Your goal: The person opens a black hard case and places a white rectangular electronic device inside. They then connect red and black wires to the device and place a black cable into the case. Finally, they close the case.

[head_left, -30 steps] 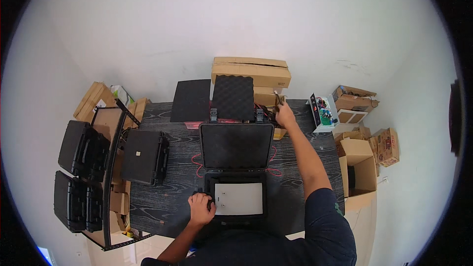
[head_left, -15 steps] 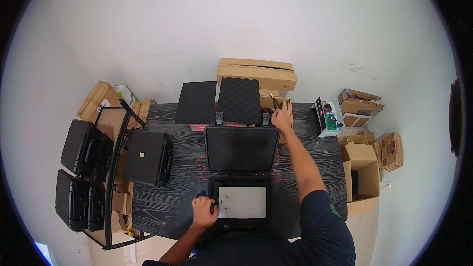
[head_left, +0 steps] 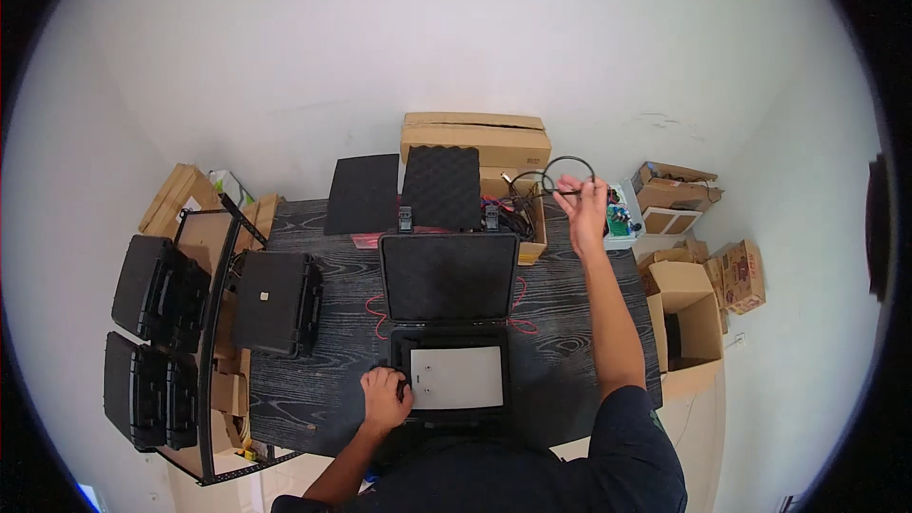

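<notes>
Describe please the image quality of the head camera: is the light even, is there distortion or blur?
Head view: soft, even light on the white wall, no strong shadows or glare. Fisheye distortion bends the table edges, and black corners frame the round picture. The open black case and left hand are sharp; the thin black cable in the raised right hand looks small, slightly soft.

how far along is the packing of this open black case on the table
Done so far: the open black hard case lies on the dark wood-grain table with a pale grey sheet in its base. In hand: the right hand holds up a coiled black cable above a small cardboard box; the left hand rests on the case's edge. Left: the cable is not yet in the case.
</notes>
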Available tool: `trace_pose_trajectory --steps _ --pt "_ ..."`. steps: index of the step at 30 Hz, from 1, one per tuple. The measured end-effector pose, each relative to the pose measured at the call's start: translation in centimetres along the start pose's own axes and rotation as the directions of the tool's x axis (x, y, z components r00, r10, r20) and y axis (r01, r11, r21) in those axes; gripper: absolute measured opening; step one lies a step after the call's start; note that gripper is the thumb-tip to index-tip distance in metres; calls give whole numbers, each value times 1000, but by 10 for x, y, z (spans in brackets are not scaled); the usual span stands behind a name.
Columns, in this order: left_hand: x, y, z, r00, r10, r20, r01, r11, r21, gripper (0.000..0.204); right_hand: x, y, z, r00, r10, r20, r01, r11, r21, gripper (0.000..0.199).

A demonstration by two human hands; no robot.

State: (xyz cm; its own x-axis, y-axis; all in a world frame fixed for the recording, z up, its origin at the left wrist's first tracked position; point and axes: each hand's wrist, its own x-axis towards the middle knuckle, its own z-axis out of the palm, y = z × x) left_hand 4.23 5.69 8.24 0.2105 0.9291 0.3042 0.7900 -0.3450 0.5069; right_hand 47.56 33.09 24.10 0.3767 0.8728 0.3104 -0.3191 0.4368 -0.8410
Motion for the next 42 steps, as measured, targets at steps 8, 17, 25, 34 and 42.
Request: trace_pose_trajectory --steps 8,17,25,34,42 --pt "0 1 4 999 34 -1 -34 998 55 26 -90 -47 -77 995 -21 101 -18 927 374 29" --pt "12 20 -9 993 114 10 -114 991 76 30 -211 -1 -131 921 300 -251 -256 947 194 26" --pt "18 28 9 965 244 98 -249 968 33 34 -218 16 -134 942 203 -268 -271 -11 -962 25" --pt "19 31 5 974 218 64 -222 974 49 31 -131 121 -71 988 -33 152 147 515 -845 32" --pt "18 29 8 978 203 49 -205 978 43 28 -96 121 -42 941 282 189 -51 667 -744 24"
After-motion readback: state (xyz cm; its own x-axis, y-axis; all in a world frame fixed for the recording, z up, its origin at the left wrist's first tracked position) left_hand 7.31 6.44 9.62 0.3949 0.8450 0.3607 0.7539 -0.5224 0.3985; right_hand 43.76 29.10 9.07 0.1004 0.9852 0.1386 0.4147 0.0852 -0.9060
